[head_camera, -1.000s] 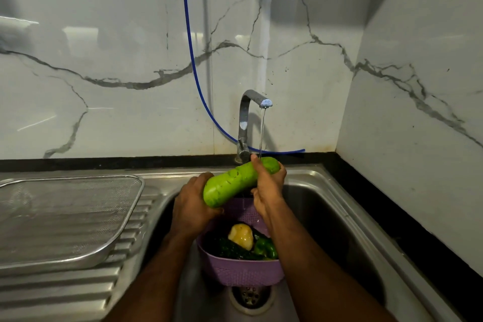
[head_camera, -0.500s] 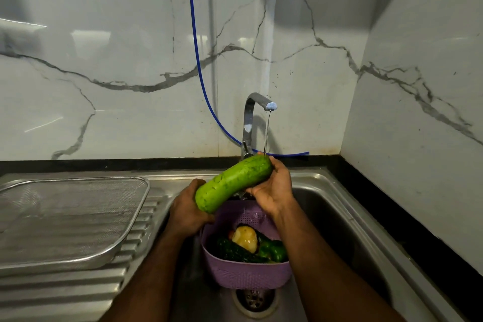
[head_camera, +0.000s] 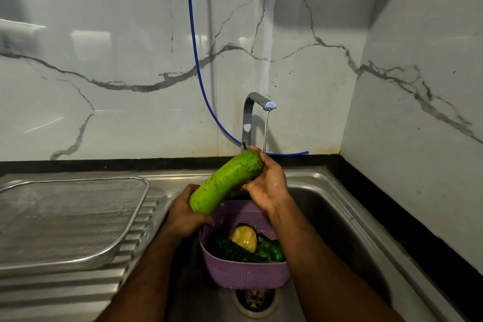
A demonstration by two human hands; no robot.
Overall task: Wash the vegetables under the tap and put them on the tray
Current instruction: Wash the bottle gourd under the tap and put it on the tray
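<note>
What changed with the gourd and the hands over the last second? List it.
The right hand slid from on top of the green gourd to cup its far end from beneath. The gourd's far end tilted up slightly. The left hand kept its grip on the near end. The tap still runs; purple basket and mesh tray stayed put.

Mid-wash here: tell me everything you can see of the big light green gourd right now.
The gourd is long, thick and slightly curved, with smooth light green skin that looks wet and faintly speckled. It is held tilted over the purple basket in the sink, lower end toward the left, upper end just beside the tap's water stream. The left hand grips the lower end from beneath; the right hand cups the upper end. Nothing else touches it.
</note>
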